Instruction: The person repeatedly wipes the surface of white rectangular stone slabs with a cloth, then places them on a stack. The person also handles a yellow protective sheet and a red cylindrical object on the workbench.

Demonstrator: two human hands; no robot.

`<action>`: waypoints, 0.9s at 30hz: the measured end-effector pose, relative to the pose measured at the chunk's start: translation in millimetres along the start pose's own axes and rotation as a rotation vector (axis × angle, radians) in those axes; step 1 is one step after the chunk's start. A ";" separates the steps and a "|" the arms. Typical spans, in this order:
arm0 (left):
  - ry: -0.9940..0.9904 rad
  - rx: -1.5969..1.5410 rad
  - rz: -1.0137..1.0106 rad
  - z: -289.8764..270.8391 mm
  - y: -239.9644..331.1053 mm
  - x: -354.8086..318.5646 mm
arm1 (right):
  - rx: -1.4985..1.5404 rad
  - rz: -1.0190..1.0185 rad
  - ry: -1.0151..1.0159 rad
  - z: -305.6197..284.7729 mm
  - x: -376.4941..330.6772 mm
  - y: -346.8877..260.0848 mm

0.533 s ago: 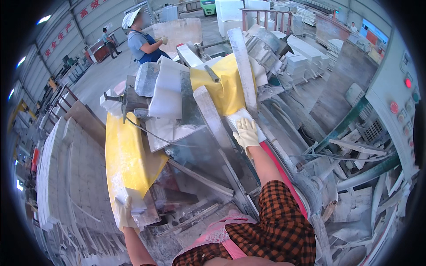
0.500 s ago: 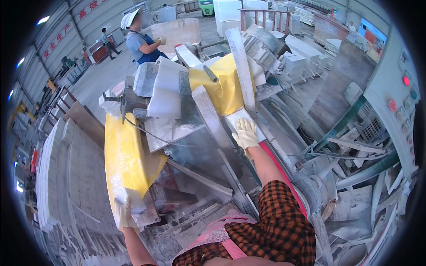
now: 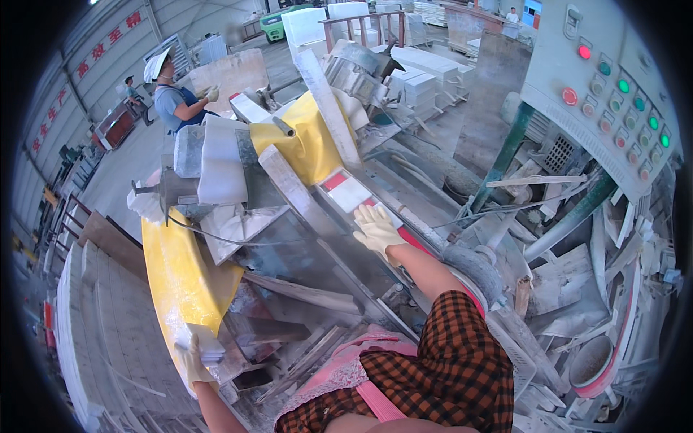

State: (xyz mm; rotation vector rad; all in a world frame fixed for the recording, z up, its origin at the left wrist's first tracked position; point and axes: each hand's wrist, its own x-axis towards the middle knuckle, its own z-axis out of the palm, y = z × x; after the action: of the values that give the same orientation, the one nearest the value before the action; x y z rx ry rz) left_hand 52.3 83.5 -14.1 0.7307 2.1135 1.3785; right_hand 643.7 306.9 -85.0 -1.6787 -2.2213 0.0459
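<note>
Nearest, at 8 o'clock: left hand [image 3: 193, 366], gloved, on the outer edge of the white stack [image 3: 204, 342], which sits on the yellow sheet [image 3: 173, 281]; fingers partly hidden, can't tell if they're gripping. Just off centre toward 1 o'clock: right hand [image 3: 379, 229], fingers spread, released, palm down on a white tile on the red belt [image 3: 335, 180]. Second tile [image 3: 349, 195] just beyond, toward 11 from that hand. Control panel [image 3: 570, 130] at 2, co-worker [image 3: 173, 105] farther off at 10.
</note>
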 end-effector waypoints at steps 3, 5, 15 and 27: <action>-0.003 -0.007 -0.010 -3.6 -4.2 -0.1 | 0.089 -0.153 -0.086 -32.5 -7.5 10.8; -0.006 -0.019 -0.018 -6.7 -7.7 2.9 | 0.108 -0.309 0.002 -61.1 -22.3 22.2; 0.025 -0.024 -0.050 -5.4 -6.0 1.2 | -0.374 -0.172 -0.068 -35.7 -34.1 11.1; 0.038 0.002 -0.034 -6.2 -3.0 -3.9 | -0.380 -0.335 0.112 -31.5 32.5 10.8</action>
State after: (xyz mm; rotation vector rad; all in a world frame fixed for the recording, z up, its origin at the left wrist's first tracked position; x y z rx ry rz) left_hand 50.5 75.9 -14.2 0.6717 2.1467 1.3826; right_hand 655.5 334.8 -49.6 -1.4066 -2.5047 -0.5713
